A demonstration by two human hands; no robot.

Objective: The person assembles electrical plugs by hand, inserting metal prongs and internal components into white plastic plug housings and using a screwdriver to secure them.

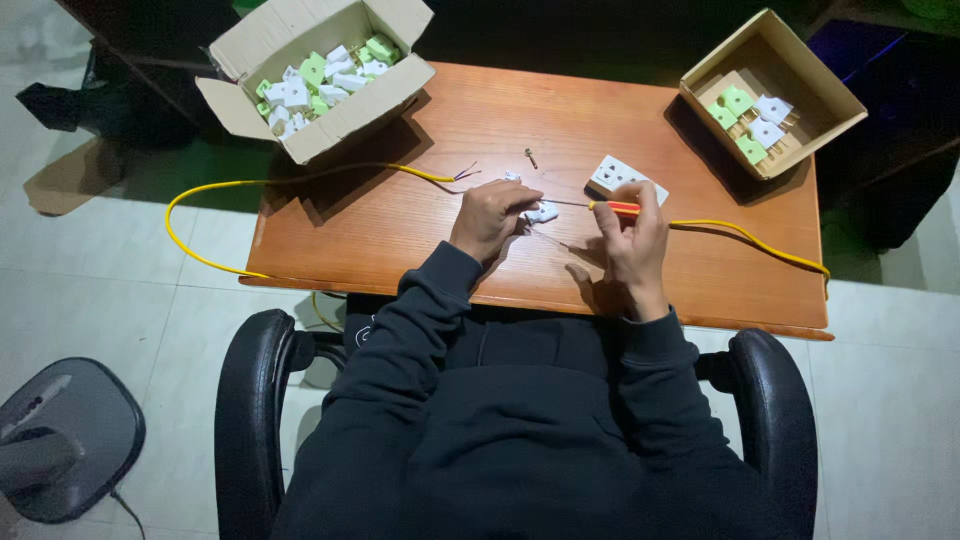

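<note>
A: What do the hands have?

B: The left hand (488, 218) is closed around a small white plug (541, 212), pinning it just above the table (400, 235). The right hand (632, 232) grips a screwdriver (600, 205) with an orange handle, its thin shaft running left into the plug.

A: So a screw is being worked?

B: Looks that way to me. Doing it well means keeping the tip square in the slot, the plug held steady, and turning with the fingers rather than the wrist.

A: Anything close by?

B: A loose screw (530, 156) lies further up the table, a white socket plate (626, 178) sits just beyond the right hand, and a yellow wire (300, 181) ends with bare strands near the left hand. Two boxes of plugs, one at the left corner (318, 75), one at the right (770, 90).
</note>
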